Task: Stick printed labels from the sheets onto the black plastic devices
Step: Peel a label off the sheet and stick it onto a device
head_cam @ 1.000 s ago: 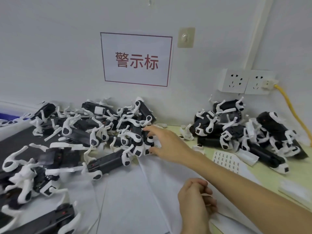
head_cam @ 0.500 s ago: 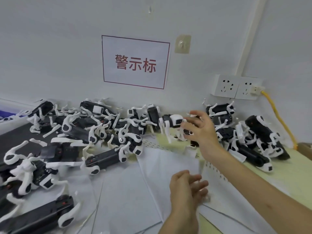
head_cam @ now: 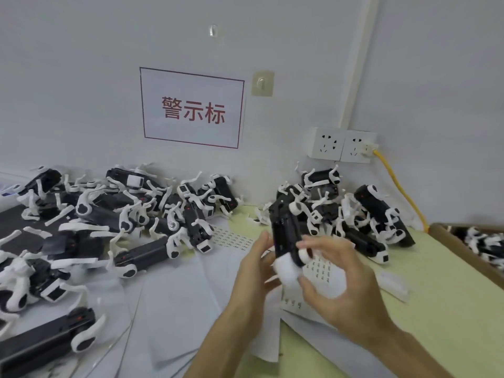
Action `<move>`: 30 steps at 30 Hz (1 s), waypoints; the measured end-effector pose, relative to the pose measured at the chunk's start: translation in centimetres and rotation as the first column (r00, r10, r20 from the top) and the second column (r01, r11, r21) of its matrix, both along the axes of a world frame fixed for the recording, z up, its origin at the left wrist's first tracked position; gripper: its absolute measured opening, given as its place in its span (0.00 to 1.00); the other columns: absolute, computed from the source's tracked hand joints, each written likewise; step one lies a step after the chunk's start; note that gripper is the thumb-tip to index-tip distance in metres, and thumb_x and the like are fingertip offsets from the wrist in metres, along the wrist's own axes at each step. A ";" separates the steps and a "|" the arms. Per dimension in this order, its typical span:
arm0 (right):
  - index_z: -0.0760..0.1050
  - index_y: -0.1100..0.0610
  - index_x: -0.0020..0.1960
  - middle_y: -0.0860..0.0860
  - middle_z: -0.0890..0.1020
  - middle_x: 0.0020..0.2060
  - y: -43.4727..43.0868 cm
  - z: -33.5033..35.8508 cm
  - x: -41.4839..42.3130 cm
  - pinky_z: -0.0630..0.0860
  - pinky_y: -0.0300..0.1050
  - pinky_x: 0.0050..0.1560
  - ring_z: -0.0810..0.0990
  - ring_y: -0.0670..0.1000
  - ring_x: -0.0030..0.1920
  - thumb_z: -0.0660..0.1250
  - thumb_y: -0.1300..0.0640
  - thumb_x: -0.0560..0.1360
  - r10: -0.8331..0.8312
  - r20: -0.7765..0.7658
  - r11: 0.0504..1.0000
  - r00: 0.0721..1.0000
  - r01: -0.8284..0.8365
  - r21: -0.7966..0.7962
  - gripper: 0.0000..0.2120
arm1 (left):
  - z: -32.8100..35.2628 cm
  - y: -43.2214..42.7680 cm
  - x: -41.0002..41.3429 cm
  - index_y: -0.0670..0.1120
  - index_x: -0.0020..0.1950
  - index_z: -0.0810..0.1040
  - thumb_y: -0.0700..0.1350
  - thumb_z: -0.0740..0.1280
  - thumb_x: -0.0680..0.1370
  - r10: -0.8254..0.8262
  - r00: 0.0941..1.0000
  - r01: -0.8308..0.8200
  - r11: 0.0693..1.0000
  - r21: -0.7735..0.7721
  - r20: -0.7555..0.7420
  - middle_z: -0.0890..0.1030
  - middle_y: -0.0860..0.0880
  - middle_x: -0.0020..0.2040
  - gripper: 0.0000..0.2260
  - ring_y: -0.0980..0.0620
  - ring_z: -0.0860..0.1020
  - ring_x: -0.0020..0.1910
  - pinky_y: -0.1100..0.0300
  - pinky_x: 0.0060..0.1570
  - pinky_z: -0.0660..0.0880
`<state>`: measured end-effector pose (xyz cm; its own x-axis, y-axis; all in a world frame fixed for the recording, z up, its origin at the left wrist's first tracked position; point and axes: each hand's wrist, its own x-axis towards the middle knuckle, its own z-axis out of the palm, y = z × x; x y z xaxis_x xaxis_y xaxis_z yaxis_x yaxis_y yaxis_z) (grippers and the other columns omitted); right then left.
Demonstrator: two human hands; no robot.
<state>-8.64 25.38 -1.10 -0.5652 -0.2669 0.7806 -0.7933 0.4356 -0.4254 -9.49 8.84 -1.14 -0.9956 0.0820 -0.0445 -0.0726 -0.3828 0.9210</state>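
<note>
The person is holding one black plastic device with white curved clips in the air above the middle of the pale yellow counter, between the two hands. Its long axis is running from the hands up and away toward the counter's back edge, leaning a little left, with its white near end hanging lowest. The right hand is pinching that near end, forefinger above and thumb below. The left hand is lying against the device's left flank. Blur is hiding whether its fingers are wrapping round, so I cannot tell its grip.

Directly beneath the device a white printed label sheet is lying flat on the counter, closer to the right hand than to the left. By my judgement, picking a label is coming next. That would mean the right hand reaching straight down while the left is taking the device's weight.

Heaps of similar devices are lying along the back edge, a left heap and a right heap.
</note>
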 end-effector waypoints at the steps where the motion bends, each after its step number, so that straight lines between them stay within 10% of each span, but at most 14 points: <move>1: 0.72 0.47 0.67 0.41 0.79 0.65 0.1 -0.5 0.5 0.73 0.38 0.66 0.77 0.46 0.68 0.77 0.64 0.69 -0.003 -0.047 0.998 0.999 0.006 0.069 0.30 | 0.1 0.2 0.3 0.50 0.60 0.85 0.64 0.62 0.79 -0.034 0.999 0.032 0.998 -0.049 -0.026 0.87 0.46 0.55 0.23 0.50 0.84 0.55 0.52 0.58 0.76; 6: 0.76 0.49 0.66 0.42 0.79 0.66 -0.2 -1.3 2.1 0.71 0.36 0.68 0.76 0.46 0.70 0.77 0.64 0.72 0.030 0.050 0.999 0.998 -0.032 0.038 0.26 | -0.5 0.5 0.6 0.51 0.56 0.86 0.67 0.70 0.71 -0.011 0.996 0.006 0.999 -0.052 -0.091 0.86 0.45 0.55 0.23 0.50 0.84 0.58 0.51 0.66 0.74; 13: 0.84 0.51 0.44 0.53 0.86 0.44 1.6 1.3 2.0 0.79 0.39 0.48 0.84 0.48 0.47 0.75 0.57 0.72 0.263 0.474 0.903 0.840 -0.041 -0.428 0.03 | -0.9 1.2 0.3 0.43 0.56 0.82 0.63 0.65 0.73 -0.016 0.998 0.023 0.993 0.117 -0.061 0.84 0.41 0.39 0.26 0.44 0.83 0.36 0.59 0.34 0.79; 21: 0.85 0.56 0.46 0.55 0.84 0.45 1.9 1.1 1.5 0.79 0.45 0.49 0.82 0.51 0.44 0.75 0.53 0.72 0.523 0.632 0.765 0.571 0.013 -0.644 0.06 | -2.0 2.5 0.7 0.50 0.53 0.87 0.65 0.61 0.76 -0.079 0.993 0.084 0.995 0.054 -0.088 0.85 0.47 0.41 0.24 0.48 0.84 0.39 0.60 0.38 0.80; 30: 0.86 0.51 0.44 0.50 0.84 0.40 1.7 0.5 1.4 0.74 0.44 0.49 0.82 0.47 0.42 0.76 0.47 0.65 0.397 0.688 0.816 0.607 0.110 -0.567 0.10 | -2.5 3.5 1.1 0.48 0.61 0.83 0.73 0.59 0.77 -0.046 0.995 0.030 0.983 -0.182 -0.085 0.85 0.42 0.56 0.32 0.42 0.83 0.58 0.44 0.64 0.76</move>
